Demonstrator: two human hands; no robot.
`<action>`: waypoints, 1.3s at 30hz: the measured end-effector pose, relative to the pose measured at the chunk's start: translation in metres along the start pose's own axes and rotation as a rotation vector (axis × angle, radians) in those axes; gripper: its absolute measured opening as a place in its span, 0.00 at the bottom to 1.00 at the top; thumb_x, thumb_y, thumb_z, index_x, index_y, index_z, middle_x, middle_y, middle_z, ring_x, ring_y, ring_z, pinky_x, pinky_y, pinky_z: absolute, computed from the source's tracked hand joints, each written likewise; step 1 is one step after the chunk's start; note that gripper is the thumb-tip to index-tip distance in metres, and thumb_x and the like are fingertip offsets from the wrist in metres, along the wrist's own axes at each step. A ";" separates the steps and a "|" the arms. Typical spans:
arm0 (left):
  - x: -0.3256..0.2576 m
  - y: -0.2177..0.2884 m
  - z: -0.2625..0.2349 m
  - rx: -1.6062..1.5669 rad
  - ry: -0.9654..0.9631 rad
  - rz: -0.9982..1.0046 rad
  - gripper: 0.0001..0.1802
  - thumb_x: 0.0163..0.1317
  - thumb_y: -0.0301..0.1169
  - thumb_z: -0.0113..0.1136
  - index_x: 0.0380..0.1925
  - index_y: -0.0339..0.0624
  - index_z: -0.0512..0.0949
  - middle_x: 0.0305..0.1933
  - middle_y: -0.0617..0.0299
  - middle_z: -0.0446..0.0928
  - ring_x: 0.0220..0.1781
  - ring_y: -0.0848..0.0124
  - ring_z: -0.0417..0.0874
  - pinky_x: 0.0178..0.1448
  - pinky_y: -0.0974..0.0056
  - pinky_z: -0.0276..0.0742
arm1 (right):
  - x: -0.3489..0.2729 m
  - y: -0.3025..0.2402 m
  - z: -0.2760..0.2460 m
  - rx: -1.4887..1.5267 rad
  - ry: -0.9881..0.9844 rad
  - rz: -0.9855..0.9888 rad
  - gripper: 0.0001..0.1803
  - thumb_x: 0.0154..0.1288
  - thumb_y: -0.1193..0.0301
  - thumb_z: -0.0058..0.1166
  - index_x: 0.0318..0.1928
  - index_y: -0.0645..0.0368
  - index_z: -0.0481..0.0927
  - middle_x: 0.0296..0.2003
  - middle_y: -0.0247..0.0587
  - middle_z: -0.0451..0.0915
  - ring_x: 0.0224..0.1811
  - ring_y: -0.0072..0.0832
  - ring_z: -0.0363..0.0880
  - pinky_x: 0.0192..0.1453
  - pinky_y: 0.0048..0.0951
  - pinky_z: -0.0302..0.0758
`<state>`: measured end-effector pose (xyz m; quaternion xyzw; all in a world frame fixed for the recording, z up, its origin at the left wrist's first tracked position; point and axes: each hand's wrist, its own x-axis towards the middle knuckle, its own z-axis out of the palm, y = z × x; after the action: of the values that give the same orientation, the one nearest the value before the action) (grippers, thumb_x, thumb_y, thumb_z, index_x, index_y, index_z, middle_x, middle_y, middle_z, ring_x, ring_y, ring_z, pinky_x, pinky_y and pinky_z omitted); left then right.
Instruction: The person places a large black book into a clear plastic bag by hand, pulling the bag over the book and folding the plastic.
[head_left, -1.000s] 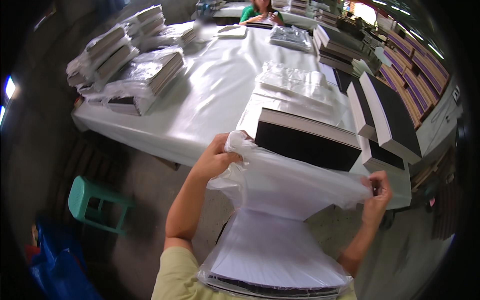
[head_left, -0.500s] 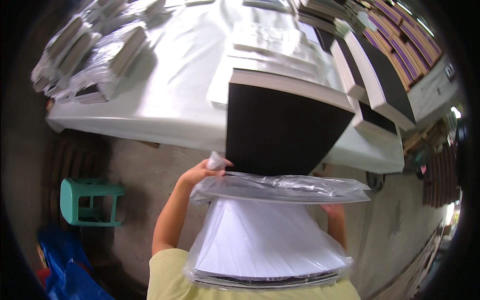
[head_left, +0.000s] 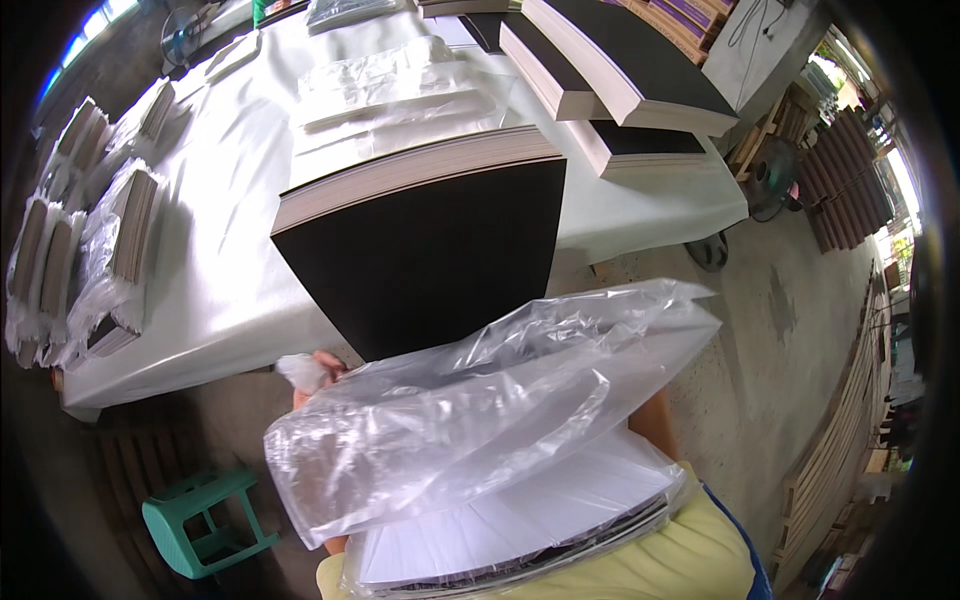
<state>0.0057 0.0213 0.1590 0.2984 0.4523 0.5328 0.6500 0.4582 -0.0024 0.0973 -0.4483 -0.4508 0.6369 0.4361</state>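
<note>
Since half a second earlier, the clear plastic bag (head_left: 480,410) had spread from a narrow flat band into a broad, slanting sheet, its right end raised. It looked thin and glossy, crumpled along the top, with bright glints and cloudy, semi-transparent folds. It hung in front of the person's body, above a white bundle (head_left: 510,525) by the yellow shirt (head_left: 640,560). Behind it, a thick block (head_left: 420,260) with a plain black face and layered, cream-coloured edge tilted over the near side of the white-covered desk (head_left: 225,330); the bag hid its lower end, so whether that end was inside could not be told. At the bag's upper left, the left hand (head_left: 322,372) showed curled fingers beside a whitish wad; what its grip held was unclear. The bag covered the right hand, leaving that grip unknowable, with only the right forearm (head_left: 656,428) showing.
</note>
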 end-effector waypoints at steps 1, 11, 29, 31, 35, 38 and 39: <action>0.004 -0.008 -0.006 0.053 0.029 -0.034 0.12 0.52 0.34 0.56 0.33 0.40 0.72 0.26 0.63 0.73 0.26 0.76 0.73 0.27 0.73 0.69 | 0.002 0.004 0.005 -0.098 0.003 0.028 0.21 0.53 0.75 0.48 0.50 0.60 0.67 0.43 0.39 0.73 0.45 0.27 0.70 0.50 0.31 0.68; 0.020 -0.103 -0.065 0.080 0.056 -0.431 0.14 0.50 0.36 0.57 0.37 0.43 0.72 0.29 0.65 0.73 0.22 0.78 0.71 0.19 0.76 0.63 | 0.010 0.078 0.038 0.137 0.212 0.173 0.19 0.49 0.80 0.49 0.46 0.66 0.71 0.43 0.40 0.73 0.44 0.28 0.71 0.49 0.27 0.67; -0.001 -0.075 -0.028 0.349 0.009 -0.195 0.22 0.41 0.29 0.65 0.39 0.43 0.70 0.27 0.68 0.69 0.24 0.78 0.68 0.23 0.73 0.62 | 0.023 0.013 0.045 -0.035 -0.118 0.190 0.15 0.44 0.79 0.59 0.30 0.53 0.66 0.26 0.27 0.68 0.31 0.16 0.65 0.38 0.19 0.63; -0.005 -0.034 -0.002 0.256 -0.004 -0.184 0.23 0.41 0.22 0.63 0.39 0.46 0.68 0.26 0.72 0.66 0.23 0.82 0.65 0.19 0.76 0.55 | 0.017 -0.020 0.062 -0.005 -0.144 0.099 0.16 0.43 0.79 0.59 0.30 0.53 0.67 0.27 0.26 0.68 0.30 0.16 0.65 0.37 0.18 0.63; -0.005 -0.002 0.028 0.496 0.017 0.039 0.16 0.44 0.26 0.64 0.34 0.42 0.71 0.26 0.70 0.70 0.27 0.79 0.69 0.31 0.71 0.68 | 0.021 -0.036 0.074 -0.192 -0.220 0.109 0.13 0.43 0.79 0.59 0.30 0.55 0.70 0.25 0.25 0.69 0.27 0.15 0.66 0.33 0.17 0.62; 0.009 -0.024 0.033 1.014 0.227 0.348 0.16 0.43 0.25 0.63 0.33 0.40 0.70 0.31 0.54 0.75 0.35 0.60 0.77 0.38 0.62 0.71 | 0.022 -0.034 0.077 -0.678 -0.137 0.178 0.08 0.44 0.79 0.57 0.27 0.58 0.72 0.21 0.27 0.70 0.24 0.16 0.66 0.30 0.18 0.63; 0.010 -0.033 0.031 1.022 0.216 0.343 0.16 0.41 0.24 0.63 0.32 0.40 0.70 0.32 0.51 0.75 0.36 0.56 0.76 0.38 0.60 0.71 | 0.025 -0.032 0.075 -0.892 -0.122 0.112 0.06 0.45 0.80 0.55 0.27 0.60 0.74 0.17 0.27 0.69 0.21 0.14 0.65 0.27 0.15 0.62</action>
<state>0.0477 0.0249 0.1403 0.5890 0.6625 0.3713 0.2763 0.3848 0.0144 0.1379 -0.5778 -0.6812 0.4280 0.1378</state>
